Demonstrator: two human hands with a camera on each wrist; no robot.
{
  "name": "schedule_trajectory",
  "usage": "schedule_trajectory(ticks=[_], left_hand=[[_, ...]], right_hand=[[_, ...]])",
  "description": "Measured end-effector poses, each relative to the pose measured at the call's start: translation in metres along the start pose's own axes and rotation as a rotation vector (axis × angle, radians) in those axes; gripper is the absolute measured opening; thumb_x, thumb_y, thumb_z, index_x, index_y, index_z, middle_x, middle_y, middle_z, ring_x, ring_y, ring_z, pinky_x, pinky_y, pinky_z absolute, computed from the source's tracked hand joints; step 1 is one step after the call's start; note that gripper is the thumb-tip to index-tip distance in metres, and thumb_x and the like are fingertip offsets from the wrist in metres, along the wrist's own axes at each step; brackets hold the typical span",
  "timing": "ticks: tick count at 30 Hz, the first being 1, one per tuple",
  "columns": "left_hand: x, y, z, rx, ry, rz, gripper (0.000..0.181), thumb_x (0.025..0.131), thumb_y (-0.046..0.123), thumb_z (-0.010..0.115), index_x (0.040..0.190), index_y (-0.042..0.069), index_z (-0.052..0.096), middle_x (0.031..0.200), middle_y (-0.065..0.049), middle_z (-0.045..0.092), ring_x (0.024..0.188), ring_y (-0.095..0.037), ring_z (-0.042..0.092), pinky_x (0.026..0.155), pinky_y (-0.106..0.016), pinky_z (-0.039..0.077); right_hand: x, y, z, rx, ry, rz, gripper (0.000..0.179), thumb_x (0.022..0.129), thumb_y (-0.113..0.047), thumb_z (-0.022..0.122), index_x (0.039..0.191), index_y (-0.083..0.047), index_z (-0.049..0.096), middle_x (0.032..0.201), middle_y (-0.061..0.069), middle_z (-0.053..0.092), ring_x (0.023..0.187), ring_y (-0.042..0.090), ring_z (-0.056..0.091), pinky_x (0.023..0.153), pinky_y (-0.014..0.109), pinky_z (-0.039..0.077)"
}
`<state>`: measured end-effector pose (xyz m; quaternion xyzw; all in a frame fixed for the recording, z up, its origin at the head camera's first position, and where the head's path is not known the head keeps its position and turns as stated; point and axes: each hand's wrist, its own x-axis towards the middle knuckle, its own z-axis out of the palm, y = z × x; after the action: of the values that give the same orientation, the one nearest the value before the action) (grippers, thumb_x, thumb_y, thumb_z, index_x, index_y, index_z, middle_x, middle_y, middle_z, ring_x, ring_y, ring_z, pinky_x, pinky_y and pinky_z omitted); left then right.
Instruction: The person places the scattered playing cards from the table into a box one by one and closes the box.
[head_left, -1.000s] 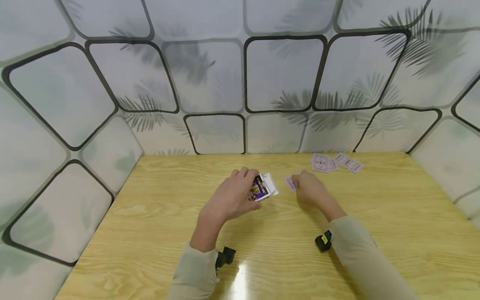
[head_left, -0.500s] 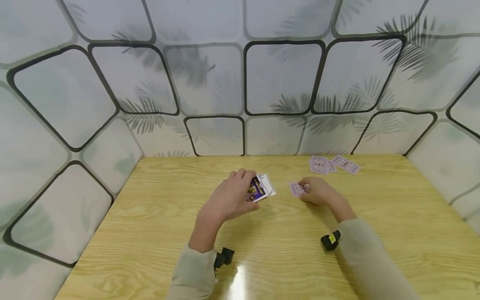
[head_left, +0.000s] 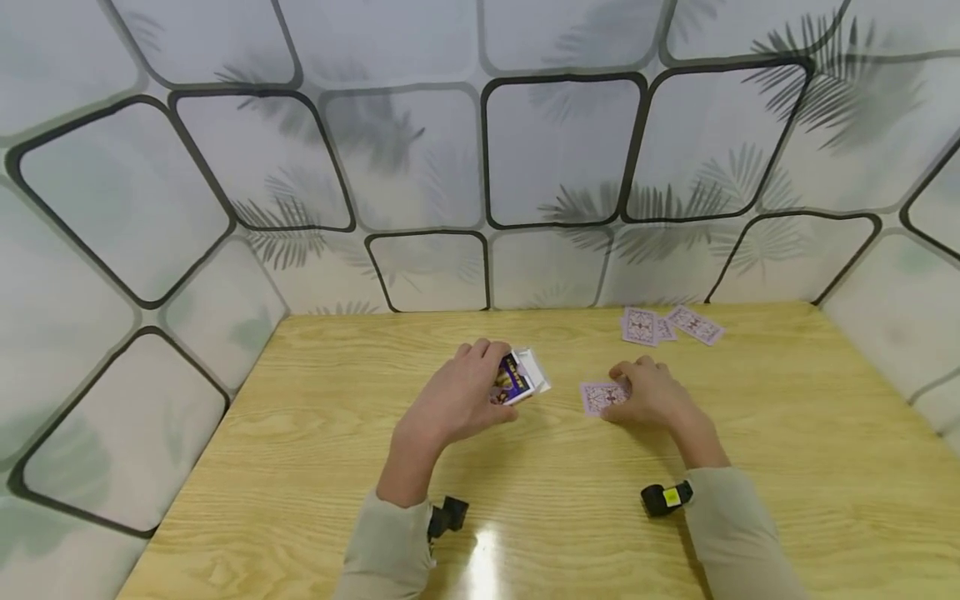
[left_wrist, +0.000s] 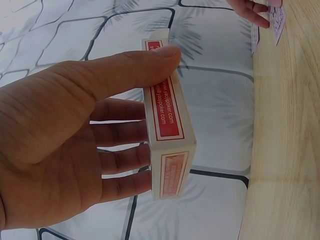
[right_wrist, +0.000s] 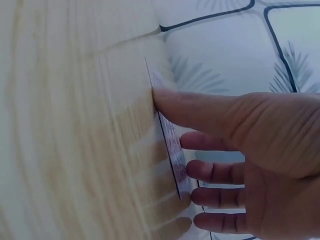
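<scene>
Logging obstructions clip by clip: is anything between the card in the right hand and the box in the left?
Nothing visible: in the head view, only tabletop shows between the card and the box. The box's white flap juts out that way; the other cards lie farther back.

The open, purple-fronted box [head_left: 512,380] tilts in the left hand [head_left: 456,400]; one pale purple patterned card [head_left: 597,398] juts, pinched, from the right hand [head_left: 654,397].
</scene>
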<state>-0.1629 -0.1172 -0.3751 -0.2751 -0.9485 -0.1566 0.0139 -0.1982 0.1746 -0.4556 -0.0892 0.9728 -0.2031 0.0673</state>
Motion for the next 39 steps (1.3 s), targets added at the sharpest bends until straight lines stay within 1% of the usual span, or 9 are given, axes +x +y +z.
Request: schedule_trajectory(ticks=[7,13,17,23,27,30,34,37,39], left_hand=[[-0.001,0.002,0.001,0.002,-0.003,-0.004,0.071,0.077,0.038,0.077,0.132,0.010,0.043,0.116,-0.006,0.054,0.095,-0.018,0.049,0.081,-0.033,0.046],[-0.002,0.002,0.002,-0.004,-0.012,-0.013,0.069,0.078,0.035,0.077,0.132,0.009,0.044,0.115,-0.007,0.054,0.094,-0.018,0.049,0.081,-0.033,0.046],[-0.002,0.002,0.005,-0.004,-0.009,-0.010,0.068,0.077,0.034,0.077,0.131,0.009,0.044,0.114,-0.007,0.054,0.093,-0.018,0.049,0.080,-0.033,0.046],[-0.001,0.004,0.006,0.000,-0.016,0.000,0.070,0.078,0.034,0.077,0.133,0.008,0.042,0.116,-0.007,0.053,0.093,-0.017,0.048,0.079,-0.033,0.046],[-0.001,0.003,0.005,-0.005,-0.016,0.001,0.071,0.078,0.034,0.077,0.134,0.008,0.042,0.118,-0.008,0.053,0.094,-0.018,0.048,0.079,-0.033,0.046],[-0.001,0.003,0.005,-0.007,-0.016,0.001,0.071,0.078,0.034,0.076,0.135,0.008,0.042,0.119,-0.008,0.052,0.095,-0.018,0.048,0.080,-0.033,0.046],[0.000,0.002,0.005,-0.008,-0.017,0.004,0.071,0.078,0.034,0.077,0.134,0.008,0.042,0.119,-0.009,0.053,0.096,-0.018,0.048,0.080,-0.033,0.046],[0.000,0.003,0.004,-0.006,-0.020,0.004,0.071,0.078,0.034,0.077,0.134,0.008,0.042,0.120,-0.009,0.053,0.096,-0.018,0.048,0.080,-0.033,0.046],[0.000,0.004,0.005,-0.005,-0.023,0.004,0.071,0.078,0.034,0.076,0.134,0.008,0.042,0.120,-0.008,0.053,0.097,-0.018,0.048,0.080,-0.033,0.046]], right_hand=[[-0.003,0.004,-0.001,0.007,-0.023,-0.008,0.051,0.069,-0.040,0.081,0.096,-0.003,0.057,0.093,0.014,0.052,0.088,0.032,0.044,0.070,0.043,0.040],[-0.001,0.003,0.001,0.131,-0.051,-0.021,0.052,0.071,-0.025,0.082,0.099,0.002,0.048,0.086,0.012,0.052,0.078,0.025,0.047,0.069,0.037,0.040],[0.002,0.000,0.004,0.201,-0.042,-0.032,0.047,0.071,-0.015,0.081,0.099,0.005,0.049,0.087,0.013,0.052,0.078,0.023,0.047,0.071,0.036,0.041],[0.002,0.003,0.003,0.248,0.038,-0.004,0.032,0.075,-0.005,0.075,0.098,0.003,0.054,0.096,0.016,0.055,0.086,0.027,0.051,0.077,0.042,0.045],[0.000,0.005,-0.002,0.342,0.112,0.008,0.034,0.078,-0.008,0.073,0.105,0.003,0.055,0.101,0.017,0.057,0.092,0.028,0.054,0.078,0.040,0.045],[-0.001,0.004,-0.008,0.432,0.169,0.005,0.034,0.081,-0.012,0.072,0.107,0.003,0.054,0.103,0.018,0.059,0.092,0.027,0.055,0.074,0.037,0.047],[-0.003,-0.002,-0.014,0.569,0.240,-0.005,0.028,0.085,-0.011,0.068,0.104,0.003,0.054,0.104,0.020,0.059,0.075,0.022,0.059,0.058,0.035,0.052],[-0.004,-0.007,-0.017,0.652,0.280,-0.040,0.021,0.090,-0.008,0.062,0.105,0.004,0.054,0.104,0.022,0.061,0.058,0.016,0.056,0.047,0.033,0.051],[-0.006,-0.010,-0.019,0.671,0.286,-0.073,0.018,0.093,-0.008,0.057,0.107,0.002,0.054,0.103,0.020,0.063,0.053,0.014,0.053,0.044,0.033,0.048]])
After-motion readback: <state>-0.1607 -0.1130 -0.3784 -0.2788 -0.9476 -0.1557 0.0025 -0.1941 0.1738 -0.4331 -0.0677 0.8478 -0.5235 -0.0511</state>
